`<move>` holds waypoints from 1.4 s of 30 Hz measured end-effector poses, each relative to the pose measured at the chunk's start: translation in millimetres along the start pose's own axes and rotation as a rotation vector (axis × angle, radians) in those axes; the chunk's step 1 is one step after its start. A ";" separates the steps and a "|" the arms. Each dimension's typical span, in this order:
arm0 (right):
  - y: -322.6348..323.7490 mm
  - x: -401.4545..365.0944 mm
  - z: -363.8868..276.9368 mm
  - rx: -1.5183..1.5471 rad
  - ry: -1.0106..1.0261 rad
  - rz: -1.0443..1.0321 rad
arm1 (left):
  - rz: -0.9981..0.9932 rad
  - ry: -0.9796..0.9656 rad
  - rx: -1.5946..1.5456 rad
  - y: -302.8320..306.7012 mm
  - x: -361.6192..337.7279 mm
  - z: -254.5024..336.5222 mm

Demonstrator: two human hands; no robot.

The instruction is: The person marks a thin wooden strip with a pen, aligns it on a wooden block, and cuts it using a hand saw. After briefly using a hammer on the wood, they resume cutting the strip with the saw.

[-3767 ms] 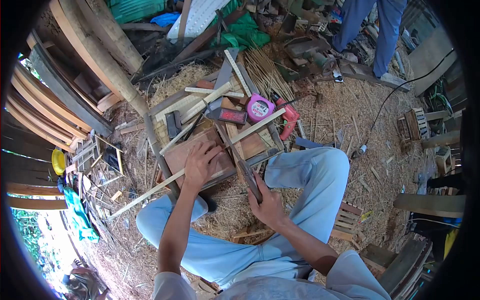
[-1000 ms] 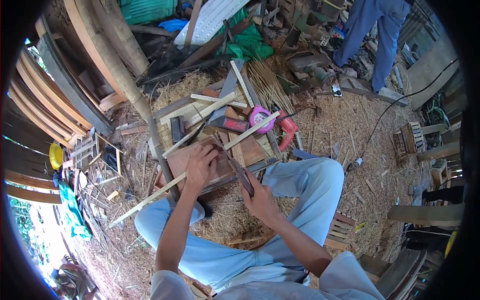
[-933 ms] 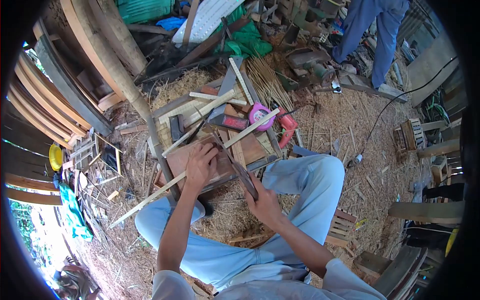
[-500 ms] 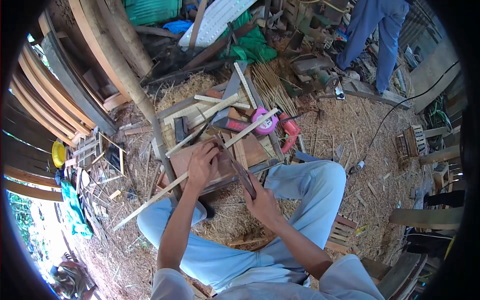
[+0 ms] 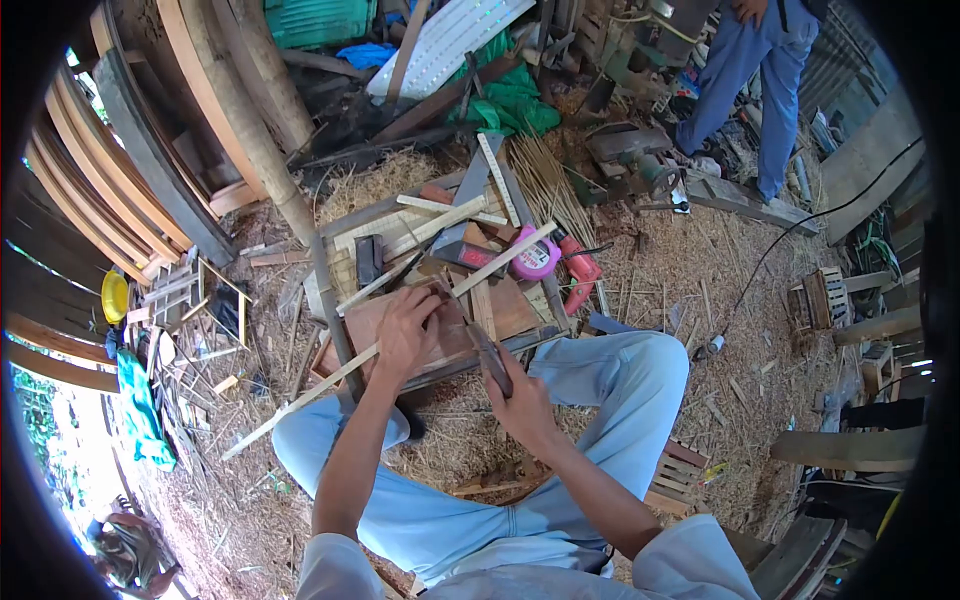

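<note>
A long thin pale wooden strip runs diagonally across a reddish-brown board on the low work table. Pressing the strip down on the board is my left hand, its fingers bent over it. My right hand is wrapped round the handle of a saw-like tool, whose far end meets the strip beside my left fingers. Just beyond lie a pink tape measure, a dark block and a red drill.
Another person in blue trousers stands at the upper right. A black cable crosses the shavings-covered floor. Bundled thin sticks lie behind the table, and curved planks lean at the left.
The tool in my right hand has shifted slightly back toward me along the strip. The other person's hand now shows near the waist. The whole view has tilted a little.
</note>
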State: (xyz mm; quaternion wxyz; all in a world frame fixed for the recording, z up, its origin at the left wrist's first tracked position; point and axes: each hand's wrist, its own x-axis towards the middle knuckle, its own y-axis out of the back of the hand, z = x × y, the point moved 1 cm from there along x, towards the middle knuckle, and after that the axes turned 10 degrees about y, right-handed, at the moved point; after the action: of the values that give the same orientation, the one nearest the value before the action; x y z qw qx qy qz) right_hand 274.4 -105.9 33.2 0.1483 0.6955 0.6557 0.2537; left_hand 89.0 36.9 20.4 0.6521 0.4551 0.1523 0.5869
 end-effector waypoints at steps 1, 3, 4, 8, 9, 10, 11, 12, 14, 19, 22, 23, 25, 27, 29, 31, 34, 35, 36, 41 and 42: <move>0.8 4.3 -2.5 -0.040 -0.018 -0.043 | -0.001 -0.009 -0.003 0.1 1.5 0.2; 9.6 -2.6 -3.7 -0.010 -0.023 -0.022 | 0.020 -0.078 0.042 1.1 0.8 0.8; 14.0 -9.1 -2.9 0.025 -0.016 -0.005 | 0.019 -0.074 0.038 0.8 0.6 1.2; 32.8 -63.9 1.8 0.001 -0.018 0.006 | 0.038 -0.060 0.011 -3.0 0.3 -0.6; 38.9 -70.1 -1.1 0.022 -0.052 -0.002 | 0.059 -0.075 -0.008 -3.6 0.3 -1.2; 42.0 -73.7 -2.2 0.045 -0.088 -0.010 | 0.062 -0.071 -0.007 -3.8 -1.3 -1.4; 39.9 -70.1 -2.1 0.047 -0.092 -0.008 | 0.051 -0.045 -0.003 -3.5 -3.0 -0.8; 35.1 -57.1 -1.5 0.045 -0.081 -0.006 | 0.042 -0.027 0.000 -3.2 -1.0 0.5; 21.8 -24.5 -0.1 0.041 -0.066 0.015 | 0.050 -0.053 0.005 -1.9 -0.6 2.7; -5.5 8.9 12.8 0.121 0.139 0.090 | -0.022 -0.029 0.018 -4.4 4.8 -9.8; -3.4 3.8 11.1 0.116 0.089 0.061 | 0.076 0.043 0.019 -11.4 -2.6 -10.4; -2.3 3.9 8.5 0.117 0.094 0.058 | 0.077 0.042 0.000 -12.3 -3.1 -13.1; 0.6 -1.1 3.0 0.127 0.012 0.005 | 0.077 0.049 -0.021 -9.3 -8.5 -13.7; 2.1 -10.8 -5.0 0.101 -0.016 0.006 | 0.060 0.054 -0.020 -7.0 -15.9 -7.9; 0.2 -16.7 -5.0 0.076 -0.041 -0.005 | 0.060 0.081 -0.027 -3.1 -18.2 1.0; -6.1 -19.5 -3.6 0.095 -0.041 0.039 | 0.059 0.107 -0.024 -1.1 -19.3 5.5; -4.2 -18.5 -11.7 0.106 -0.042 0.053 | 0.097 0.109 0.045 -3.7 -17.6 4.7; -0.8 -24.0 -15.2 0.106 -0.046 0.038 | 0.091 0.098 0.042 -4.2 -17.6 3.8; 3.1 -34.0 -18.2 0.057 -0.056 0.033 | 0.089 0.084 0.041 -3.8 -18.0 2.8; 16.8 -74.9 -13.7 -0.043 -0.073 -0.007 | 0.086 0.092 -0.029 -1.1 -14.3 4.5; 17.2 -72.1 -14.2 -0.068 -0.099 -0.010 | 0.081 0.100 -0.033 0.9 -15.1 5.6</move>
State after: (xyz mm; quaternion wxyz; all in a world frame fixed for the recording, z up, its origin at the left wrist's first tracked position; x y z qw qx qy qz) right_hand 280.2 -180.5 42.8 0.2053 0.6985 0.6421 0.2402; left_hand 88.6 20.8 19.0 0.6269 0.4202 0.1564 0.6372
